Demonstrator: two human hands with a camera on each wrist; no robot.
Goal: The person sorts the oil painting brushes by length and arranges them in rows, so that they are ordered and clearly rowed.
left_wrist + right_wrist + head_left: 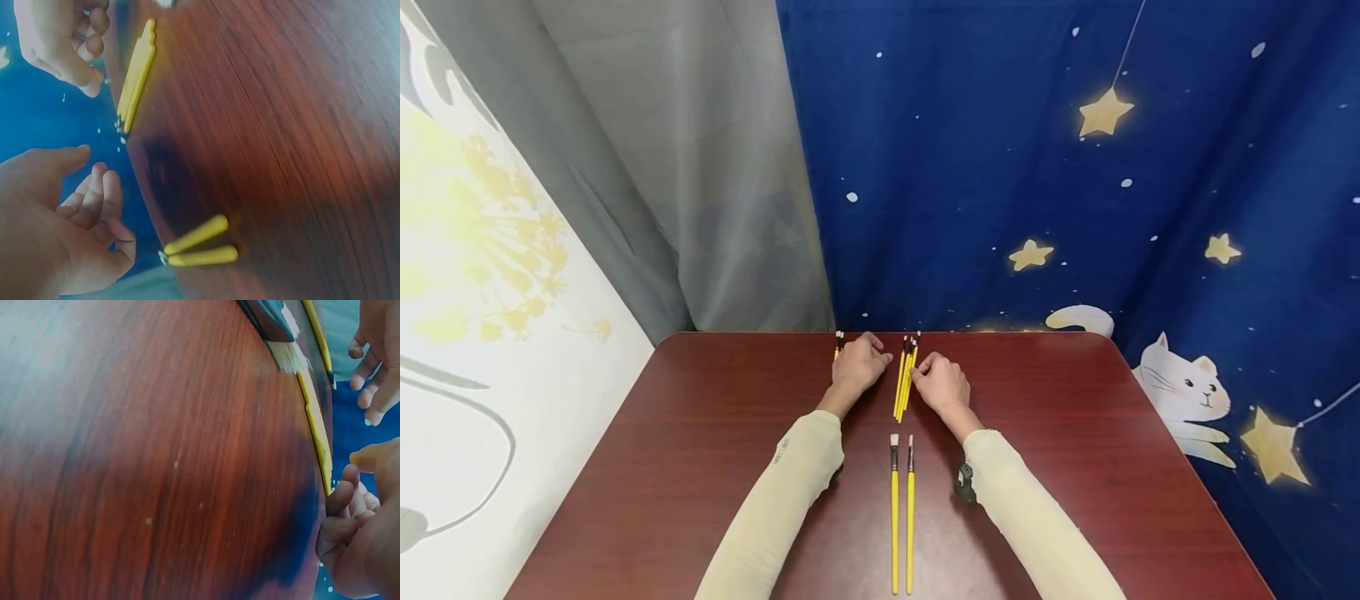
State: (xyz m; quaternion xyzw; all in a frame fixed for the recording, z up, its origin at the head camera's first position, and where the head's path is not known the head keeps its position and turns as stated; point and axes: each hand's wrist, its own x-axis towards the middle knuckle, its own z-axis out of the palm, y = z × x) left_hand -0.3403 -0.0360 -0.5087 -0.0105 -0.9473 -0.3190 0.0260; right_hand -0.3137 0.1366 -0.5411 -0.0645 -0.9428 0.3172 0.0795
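A small group of thin yellow-handled paintbrushes (902, 383) lies close together near the table's far edge. My right hand (943, 383) is just right of that group, fingers loosely bent and nothing seen in them; contact is hard to tell. On the other side, my left hand (861, 362) hovers with relaxed fingers and an empty palm. Partly behind it are two more paintbrushes (199, 244), slightly splayed in the left wrist view. Nearer me, a wide flat paintbrush (895, 508) and a narrower paintbrush (911, 517) lie side by side, bristles pointing away.
The reddish-brown wooden table (700, 500) ends at the back against a grey curtain (745, 208) and a blue star-patterned curtain (962, 167). A pale patterned surface (497, 292) stands to the left.
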